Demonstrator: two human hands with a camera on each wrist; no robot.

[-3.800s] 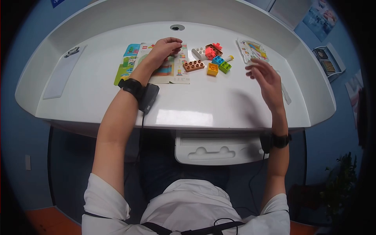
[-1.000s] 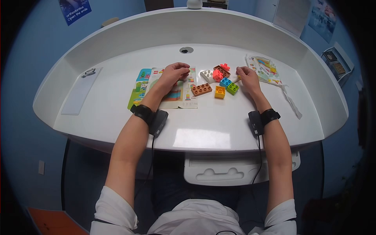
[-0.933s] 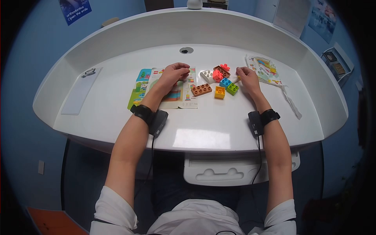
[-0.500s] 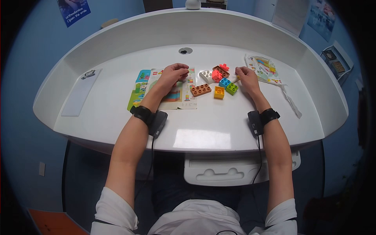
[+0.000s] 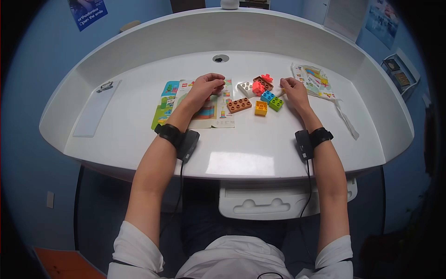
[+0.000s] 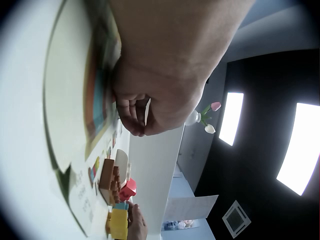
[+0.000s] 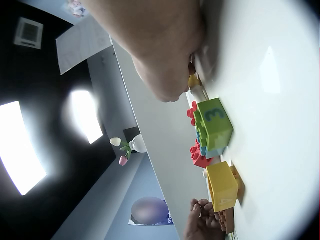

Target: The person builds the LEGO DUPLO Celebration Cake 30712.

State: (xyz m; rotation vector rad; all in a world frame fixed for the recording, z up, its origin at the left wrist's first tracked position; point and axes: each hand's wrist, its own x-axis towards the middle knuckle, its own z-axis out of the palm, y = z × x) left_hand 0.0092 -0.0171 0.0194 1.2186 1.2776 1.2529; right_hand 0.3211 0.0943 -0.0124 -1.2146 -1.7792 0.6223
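My left hand rests on the open LEGO booklet, its fingers loosely curled with nothing in them. Beside the brick pile lies my right hand, also loosely curled. Its fingertips are close to a white piece with a yellow end, which the hand partly covers. Left of it are a green brick marked 3, a blue brick and a yellow brick. A brown studded brick sits at the booklet's edge. Behind are a white piece, a coral-red brick and a red flower piece.
A printed plastic bag lies right of the bricks, its torn strip trailing forward. Far left is a clipboard. A raised white wall curves round the desk, with a cable hole near it. Below the front edge sits a moulded tray.
Since the oldest frame, the right hand has come down beside the bricks and the head view has tilted up. Over the last second both hands stay still.
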